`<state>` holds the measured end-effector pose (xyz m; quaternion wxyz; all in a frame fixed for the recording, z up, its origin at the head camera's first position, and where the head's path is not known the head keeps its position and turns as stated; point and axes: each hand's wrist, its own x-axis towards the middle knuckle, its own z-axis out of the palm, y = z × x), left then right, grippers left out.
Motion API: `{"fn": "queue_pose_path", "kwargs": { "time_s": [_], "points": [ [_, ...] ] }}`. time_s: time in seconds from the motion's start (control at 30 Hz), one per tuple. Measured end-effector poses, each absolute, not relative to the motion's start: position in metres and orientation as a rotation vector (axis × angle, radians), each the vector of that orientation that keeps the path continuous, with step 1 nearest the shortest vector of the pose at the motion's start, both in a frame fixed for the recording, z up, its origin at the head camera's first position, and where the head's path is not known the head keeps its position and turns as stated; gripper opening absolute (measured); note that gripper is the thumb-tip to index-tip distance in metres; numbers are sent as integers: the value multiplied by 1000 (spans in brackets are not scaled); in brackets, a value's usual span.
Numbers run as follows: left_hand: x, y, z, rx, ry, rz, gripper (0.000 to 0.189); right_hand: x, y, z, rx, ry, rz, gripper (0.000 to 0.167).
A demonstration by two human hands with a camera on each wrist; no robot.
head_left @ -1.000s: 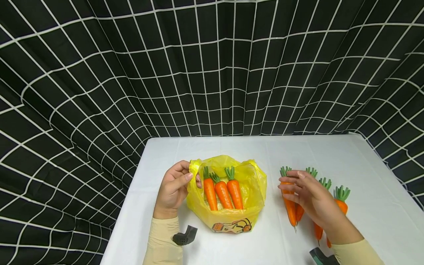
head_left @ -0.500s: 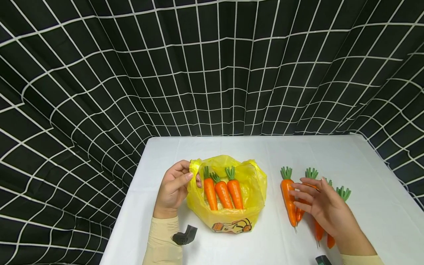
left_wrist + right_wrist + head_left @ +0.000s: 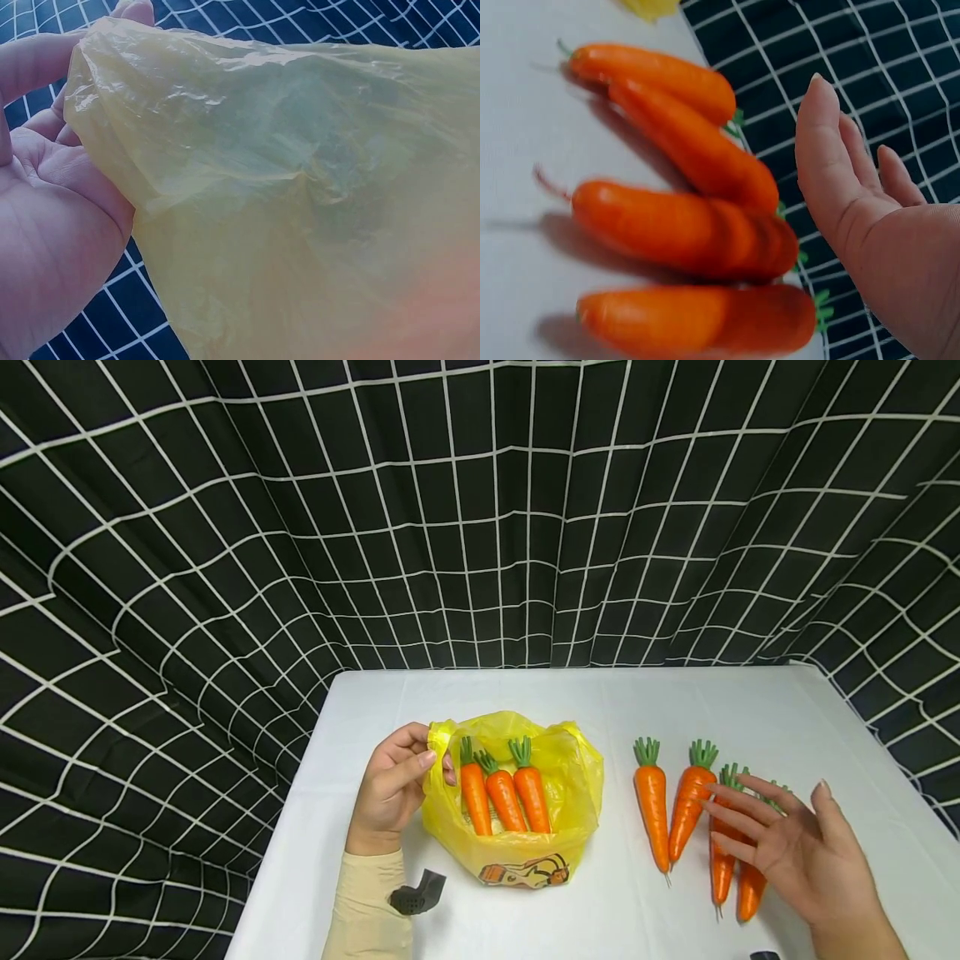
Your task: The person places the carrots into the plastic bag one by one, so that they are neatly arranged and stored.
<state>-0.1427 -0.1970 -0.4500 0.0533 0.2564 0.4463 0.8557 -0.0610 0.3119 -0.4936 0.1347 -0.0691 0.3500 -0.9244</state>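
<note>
A yellow plastic bag (image 3: 459, 853) stands with its mouth spread, and three orange carrots (image 3: 506, 800) with green tops lie in it. My left hand (image 3: 392, 793) pinches the bag's left edge between thumb and fingers; in the left wrist view the thin yellow film (image 3: 225, 150) stretches away from that hand (image 3: 67, 232). To the right, several more carrots (image 3: 651, 810) lie on the cloth. Over the rightmost of them hovers my right hand (image 3: 806, 852), fingers spread and holding nothing. The right wrist view shows this hand (image 3: 900, 247) beside the row of carrots (image 3: 682, 229).
A white cloth covers the table (image 3: 525, 935). Black curtains (image 3: 495, 543) with a white grid rise behind it and at both sides. A dark wrist camera (image 3: 417, 893) sits on the left sleeve.
My right hand has moved right, away from the bag and across the loose carrots, uncovering the two leftmost. The left hand and bag stay where they were.
</note>
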Motion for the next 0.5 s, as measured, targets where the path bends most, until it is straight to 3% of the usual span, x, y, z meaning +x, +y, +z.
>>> {"fn": "queue_pose_path", "kwargs": {
  "time_s": [0.5],
  "points": [
    [-144, -198, -451, 772, 1373, 2598, 36, -38, 365, -523, 91, 973, -2885, 62]
  ]
}}
